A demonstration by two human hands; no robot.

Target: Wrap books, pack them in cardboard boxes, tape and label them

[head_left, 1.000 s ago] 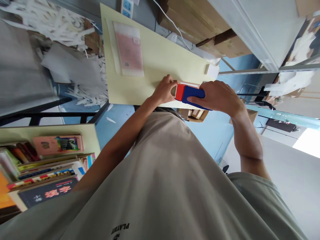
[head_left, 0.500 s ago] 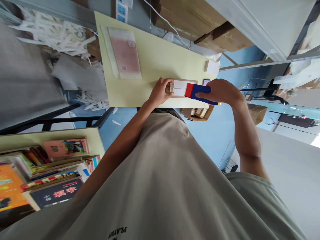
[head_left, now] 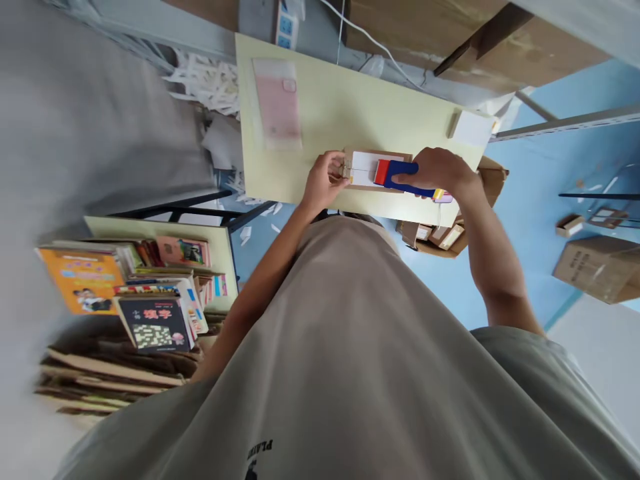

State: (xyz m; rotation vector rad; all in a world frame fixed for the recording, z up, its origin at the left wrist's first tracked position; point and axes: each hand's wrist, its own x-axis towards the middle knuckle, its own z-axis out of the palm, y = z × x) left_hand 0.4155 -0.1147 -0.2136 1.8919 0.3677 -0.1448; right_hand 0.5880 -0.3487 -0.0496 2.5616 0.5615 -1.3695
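Note:
My left hand (head_left: 324,179) curls its fingers and thumb round the left end of a flat brown piece with a white face (head_left: 363,163), a board or a shallow box. A thin dark line runs along the white face, and something shiny sits at the held end. From the right, my right hand (head_left: 437,172) grips a long blue block with a red end (head_left: 400,175). Its red end lies over the white face; I cannot tell whether they touch. A bit of yellow and pink shows below my right hand, partly hidden.
The pale yellow table (head_left: 330,100) holds a pink item in a clear sleeve (head_left: 277,107) and a white box (head_left: 470,127). Stacked books (head_left: 155,320) stand at lower left. An open carton (head_left: 440,240) sits below the table's front edge, and a power strip (head_left: 286,27) is behind.
The view has shifted, so the table sits further right. The blue block's red end now covers slightly more of the white face. Both hands keep their hold.

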